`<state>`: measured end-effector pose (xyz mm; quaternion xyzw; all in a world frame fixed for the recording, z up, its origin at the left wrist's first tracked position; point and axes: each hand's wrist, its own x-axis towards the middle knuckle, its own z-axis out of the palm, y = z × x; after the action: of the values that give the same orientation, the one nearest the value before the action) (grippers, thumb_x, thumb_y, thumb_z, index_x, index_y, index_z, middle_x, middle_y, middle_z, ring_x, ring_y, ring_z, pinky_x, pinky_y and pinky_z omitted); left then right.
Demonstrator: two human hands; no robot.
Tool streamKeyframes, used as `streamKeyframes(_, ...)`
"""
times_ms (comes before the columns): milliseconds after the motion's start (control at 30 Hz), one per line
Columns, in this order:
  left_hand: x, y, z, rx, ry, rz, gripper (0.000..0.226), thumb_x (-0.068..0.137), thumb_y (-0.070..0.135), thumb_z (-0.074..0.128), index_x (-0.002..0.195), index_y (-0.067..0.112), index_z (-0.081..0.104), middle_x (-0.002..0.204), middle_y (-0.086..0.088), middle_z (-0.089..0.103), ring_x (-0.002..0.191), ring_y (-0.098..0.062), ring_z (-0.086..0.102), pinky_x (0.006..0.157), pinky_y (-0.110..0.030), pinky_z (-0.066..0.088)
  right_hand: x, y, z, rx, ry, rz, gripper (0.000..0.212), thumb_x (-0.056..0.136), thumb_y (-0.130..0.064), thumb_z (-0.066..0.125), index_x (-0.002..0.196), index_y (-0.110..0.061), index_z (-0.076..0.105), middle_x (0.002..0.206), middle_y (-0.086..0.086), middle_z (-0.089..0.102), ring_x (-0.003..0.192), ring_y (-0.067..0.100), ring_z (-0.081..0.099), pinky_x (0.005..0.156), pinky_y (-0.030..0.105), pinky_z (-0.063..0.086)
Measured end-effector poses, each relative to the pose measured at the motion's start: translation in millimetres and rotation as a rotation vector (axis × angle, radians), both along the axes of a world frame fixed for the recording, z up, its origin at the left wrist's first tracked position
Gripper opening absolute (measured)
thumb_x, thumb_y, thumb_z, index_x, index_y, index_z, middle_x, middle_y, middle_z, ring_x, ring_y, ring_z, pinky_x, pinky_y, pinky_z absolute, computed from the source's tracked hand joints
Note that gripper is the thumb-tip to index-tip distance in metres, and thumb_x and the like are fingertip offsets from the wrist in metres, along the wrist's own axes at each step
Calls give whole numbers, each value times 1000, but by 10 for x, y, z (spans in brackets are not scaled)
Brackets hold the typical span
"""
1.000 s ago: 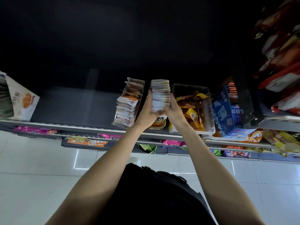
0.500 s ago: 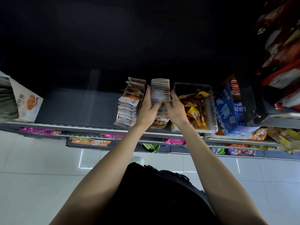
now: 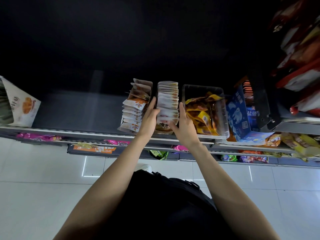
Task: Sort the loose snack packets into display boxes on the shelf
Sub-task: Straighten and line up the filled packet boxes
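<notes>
A row of white snack packets point(image 3: 168, 101) stands on edge in a narrow brown display box point(image 3: 163, 131) on the shelf. My left hand point(image 3: 149, 118) presses the row's left side with straight fingers, its thumb resting on the packet tops. My right hand point(image 3: 185, 126) lies flat against the right side, its thumb across the front packets. To the left, a second display box point(image 3: 134, 110) holds white and orange packets, some leaning. To the right, a clear plastic tub point(image 3: 225, 122) holds loose yellow packets point(image 3: 201, 115).
A blue carton point(image 3: 239, 116) stands right of the tub, with red bags point(image 3: 304, 73) above it. A white bag point(image 3: 22, 104) sits at the shelf's far left. The grey shelf edge point(image 3: 78, 132) runs across, and lower shelves hold pink, orange and green packets above the tiled floor.
The packet stack held between both hands has sunk into the middle box. Both hands have slid down along its sides toward the front of the row.
</notes>
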<state>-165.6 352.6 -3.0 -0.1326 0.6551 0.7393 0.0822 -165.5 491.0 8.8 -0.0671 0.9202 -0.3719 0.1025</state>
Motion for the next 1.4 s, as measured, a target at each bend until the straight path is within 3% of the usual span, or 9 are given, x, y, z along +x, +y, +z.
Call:
streamKeyframes(167,204,24,-75,-249,99,-164,64,98,7,42,151,26,12,137,34,27,120,24,27,98,0,22,-95,-123,-6,-97,-42,-90,55,95,-6,51,144,-4,26,121,13,59,103,25,63,79,29,55)
streamKeyframes(400,131,32,5,-766,181,5,47,101,21,42,146,15,33,144,-2,43,126,-15,46,94,-17,36,-171,-147,69,221,69,-76,43,101,-20,43,140,-6,34,111,18,64,95,33,64,67,29,45)
streamKeyframes(633,117,43,-69,-700,94,39,50,99,22,44,147,17,28,145,-6,38,133,-21,37,107,-31,32,-178,-118,83,175,-1,-29,70,96,-20,51,149,-2,10,132,18,53,96,29,63,67,25,46)
streamKeyframes(767,123,79,26,-198,42,-29,62,97,7,46,149,19,15,143,12,37,131,-4,36,110,-24,32,-105,-83,37,49,-13,-82,72,94,-15,56,149,-1,11,132,16,53,98,26,64,76,30,54)
streamKeyframes(900,164,192,113,-98,110,-56,65,94,-11,36,147,12,8,123,21,36,102,24,46,87,-5,40,-57,-130,-42,-91,8,-88,61,94,-10,53,146,-7,20,130,10,52,112,24,57,86,35,55)
streamKeyframes(1000,155,190,7,-81,103,-37,63,98,-2,36,150,13,3,138,19,28,115,23,38,95,-7,37,-16,-156,-42,-105,64,-37,64,95,-9,50,149,-11,16,147,9,35,128,24,44,98,34,48)
streamKeyframes(1133,46,137,-24,-306,66,-110,55,100,19,42,150,21,19,153,0,30,141,-15,26,113,-27,25,-22,-165,-57,28,105,-69,67,97,-11,50,151,-9,10,156,13,19,125,33,48,88,41,52)
streamKeyframes(1267,44,112,-41,-154,98,-69,63,95,8,48,150,16,18,148,1,35,135,-8,34,109,-21,34,-60,-179,-38,54,119,-16,73,94,-11,55,151,-8,9,157,14,15,131,34,42,91,42,52)
streamKeyframes(1400,86,108,-30,-708,378,-11,65,96,13,48,151,11,14,158,-4,14,146,-13,9,119,-33,15,-3,-106,-38,95,217,59,74,91,-9,59,149,-2,12,157,17,13,143,31,20,106,35,37)
